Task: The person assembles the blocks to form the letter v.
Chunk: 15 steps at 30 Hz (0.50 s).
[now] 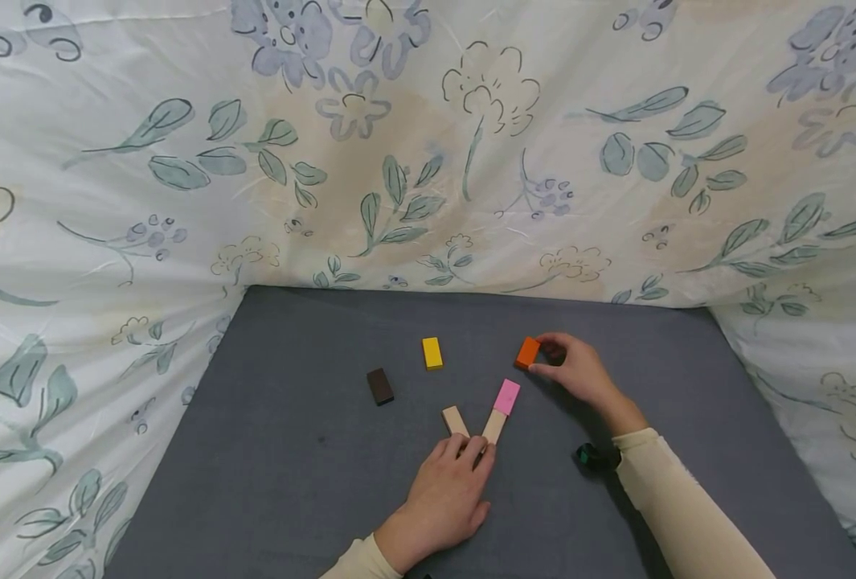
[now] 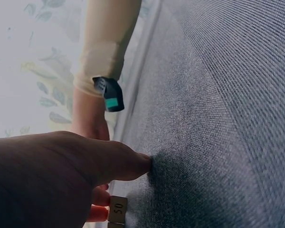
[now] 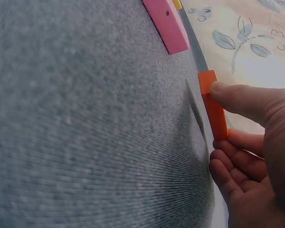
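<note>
My right hand (image 1: 572, 369) pinches an orange block (image 1: 527, 353) between thumb and fingers. In the right wrist view the orange block (image 3: 213, 104) has the thumb on one side and the index finger at its lower end. My left hand (image 1: 445, 490) rests palm down, fingertips at the near ends of two plain wooden blocks, a left one (image 1: 455, 420) and a right one (image 1: 494, 427), angled like a V. A pink block (image 1: 506, 397) lines up with the far end of the right one. In the left wrist view a wooden block (image 2: 118, 209) bears a printed number.
A yellow block (image 1: 432, 354) and a dark brown block (image 1: 380, 387) lie farther left on the grey cloth surface (image 1: 283, 482). Flower-patterned fabric (image 1: 413, 145) hangs behind and at both sides. A small black device (image 1: 595, 457) sits at the right wrist.
</note>
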Tool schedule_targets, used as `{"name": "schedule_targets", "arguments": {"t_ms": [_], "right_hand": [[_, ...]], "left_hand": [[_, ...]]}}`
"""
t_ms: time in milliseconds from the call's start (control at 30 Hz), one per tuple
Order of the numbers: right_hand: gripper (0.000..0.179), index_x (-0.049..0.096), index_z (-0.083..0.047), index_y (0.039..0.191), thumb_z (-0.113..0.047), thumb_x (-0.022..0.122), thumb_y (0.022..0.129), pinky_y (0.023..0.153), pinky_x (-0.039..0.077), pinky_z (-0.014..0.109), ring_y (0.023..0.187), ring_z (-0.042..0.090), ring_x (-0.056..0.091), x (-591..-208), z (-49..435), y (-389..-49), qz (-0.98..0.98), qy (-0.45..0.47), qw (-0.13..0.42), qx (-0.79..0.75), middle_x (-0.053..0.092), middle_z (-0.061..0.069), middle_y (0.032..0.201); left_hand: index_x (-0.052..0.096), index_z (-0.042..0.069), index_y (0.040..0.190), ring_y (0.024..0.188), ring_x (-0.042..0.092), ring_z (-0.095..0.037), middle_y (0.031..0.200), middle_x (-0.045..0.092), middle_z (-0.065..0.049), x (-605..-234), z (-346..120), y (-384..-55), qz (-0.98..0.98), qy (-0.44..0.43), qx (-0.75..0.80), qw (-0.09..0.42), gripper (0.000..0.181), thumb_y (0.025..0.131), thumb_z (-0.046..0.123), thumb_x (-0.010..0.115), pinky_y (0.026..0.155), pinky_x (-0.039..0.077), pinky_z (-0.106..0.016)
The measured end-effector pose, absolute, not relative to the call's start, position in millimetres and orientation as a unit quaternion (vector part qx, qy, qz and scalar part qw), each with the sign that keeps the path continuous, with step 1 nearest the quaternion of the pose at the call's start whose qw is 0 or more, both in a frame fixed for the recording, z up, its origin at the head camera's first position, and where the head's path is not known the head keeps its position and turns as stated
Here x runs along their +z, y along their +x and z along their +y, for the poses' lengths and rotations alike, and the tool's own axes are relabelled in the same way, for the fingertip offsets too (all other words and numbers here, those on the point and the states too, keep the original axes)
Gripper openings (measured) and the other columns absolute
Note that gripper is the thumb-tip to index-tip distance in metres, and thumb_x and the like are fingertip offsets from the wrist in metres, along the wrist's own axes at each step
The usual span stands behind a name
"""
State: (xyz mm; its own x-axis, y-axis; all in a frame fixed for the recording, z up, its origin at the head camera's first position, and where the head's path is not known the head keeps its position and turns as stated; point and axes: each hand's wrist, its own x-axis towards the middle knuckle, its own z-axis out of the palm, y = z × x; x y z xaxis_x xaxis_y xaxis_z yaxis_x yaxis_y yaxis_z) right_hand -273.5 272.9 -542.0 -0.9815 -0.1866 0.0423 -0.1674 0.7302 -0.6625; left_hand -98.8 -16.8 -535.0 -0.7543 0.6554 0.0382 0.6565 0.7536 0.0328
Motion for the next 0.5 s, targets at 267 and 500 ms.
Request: {"name": "schedule_targets", "arguments": {"t_ms": [267, 500], "right_hand": [[0.062, 0.066, 0.002, 0.141, -0.028, 0.09, 0.092, 0.097, 0.053, 0.06, 0.112, 0.04, 0.067, -545.1, 269.3, -269.4, 0.93, -0.102, 0.008, -0.354, 0.07, 0.022, 0.126], [0.062, 0.066, 0.002, 0.141, -0.026, 0.09, 0.092, 0.098, 0.052, 0.061, 0.112, 0.04, 0.066, -546.4, 267.3, -263.4, 0.928, -0.098, 0.004, -0.361, 0.069, 0.022, 0.126]], "left_hand": [[0.062, 0.017, 0.152, 0.121, 0.051, -0.019, 0.137, 0.056, 0.0, -534.2, -17.6, -98.7, -0.937, -0.348, -0.022, 0.006, 0.071, 0.094, 0.055, 0.081, 0.107, 0.047, -0.039], [0.062, 0.017, 0.153, 0.121, 0.051, -0.019, 0.137, 0.056, 0.0, -533.8, -16.6, -98.2, -0.937, -0.348, -0.022, 0.002, 0.071, 0.095, 0.055, 0.08, 0.107, 0.047, -0.038]]}}
